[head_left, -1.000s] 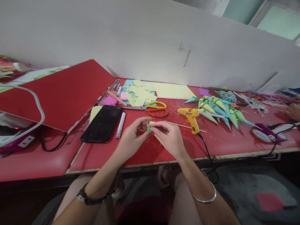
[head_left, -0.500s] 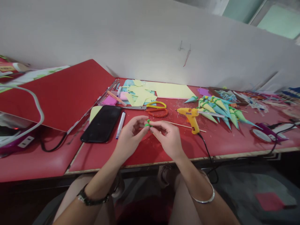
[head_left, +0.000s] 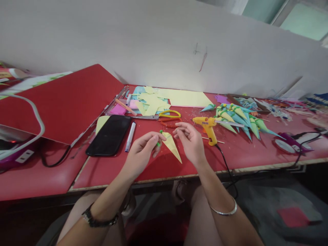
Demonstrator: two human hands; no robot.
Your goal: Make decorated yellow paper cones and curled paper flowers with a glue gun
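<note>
The left hand [head_left: 147,148] pinched a pale-yellow, pointed paper cone [head_left: 172,148] over the red tabletop [head_left: 164,171].
A light pinch looked wisest for thin paper; the right hand [head_left: 191,141], loosely parted just beside it, seemed bare. Fingers hid part of the narrow bright-green trim [head_left: 161,131]; whether it was attached, I couldn't tell.

Left hand [head_left: 141,152] holding yellow cone [head_left: 172,147] (green-topped), right hand [head_left: 192,147] near.

Left hand [head_left: 140,153]: thumb folded toward index finger, pinching
Right hand [head_left: 191,145]: fingers loosely curled, apart from the left
Forearms [head_left: 112,195]: slanting forward and inward
</note>
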